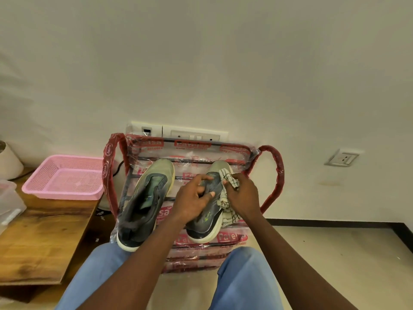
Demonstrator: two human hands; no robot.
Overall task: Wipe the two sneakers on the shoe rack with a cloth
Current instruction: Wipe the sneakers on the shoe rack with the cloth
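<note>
Mid-wipe on the right sneaker [206, 222] atop the shoe rack [273, 173]: left hand [193, 199] fingers grip its upper, right hand [242, 195] fingers clench the cloth [228, 179] against its side; next, I judge, sweep heelward, then sneaker 2, the left sneaker [145, 198]

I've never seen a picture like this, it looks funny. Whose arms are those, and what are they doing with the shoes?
There is no machine here, just a person. The camera sits on their head and looks down, so you see their own arms and knees from above. A red rack, wrapped in plastic, stands by the wall with two sneakers on it. The left hand holds one sneaker, and the right hand grips a checked cloth against it for wiping. The second sneaker sits beside it, untouched. To the left, a pink basket sits on a wooden table.
</note>
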